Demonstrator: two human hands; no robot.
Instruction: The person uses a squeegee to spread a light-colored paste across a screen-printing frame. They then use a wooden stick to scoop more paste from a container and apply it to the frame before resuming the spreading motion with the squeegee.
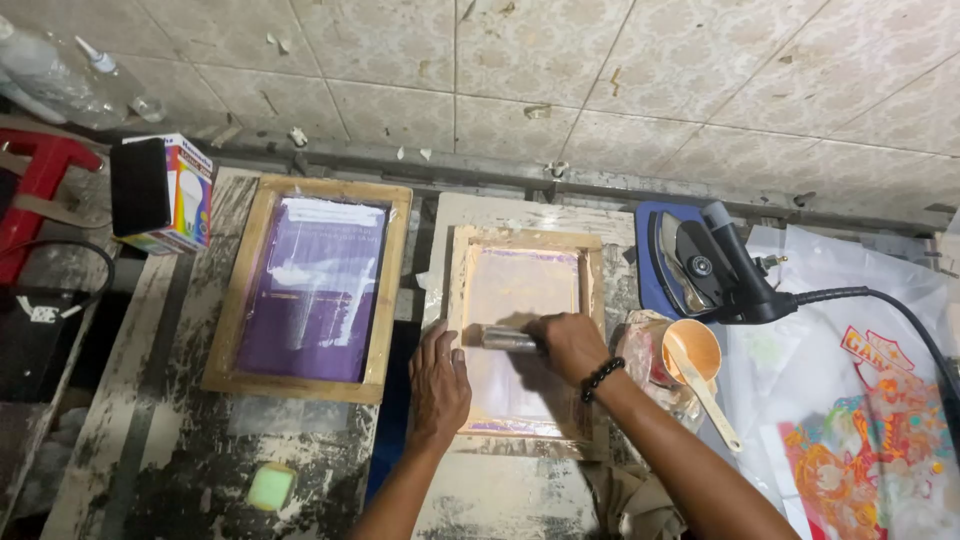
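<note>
A small wooden screen-printing frame (522, 241) with a pale pink mesh lies on the paint-stained table (190, 455). My right hand (570, 343) is closed on a squeegee (505, 339) that lies across the mesh near the middle of the frame. A black bead bracelet sits on that wrist. My left hand (438, 385) rests flat on the frame's left rail with the fingers together, holding nothing.
A larger wooden frame with purple mesh (312, 285) lies to the left. Behind it stands a light-bulb box (165, 193). A blue-and-black iron (700, 268) with a cord, a cup with an orange spoon (695, 362), and printed sheets (868, 440) lie at the right. A green sponge (270, 487) lies near the front.
</note>
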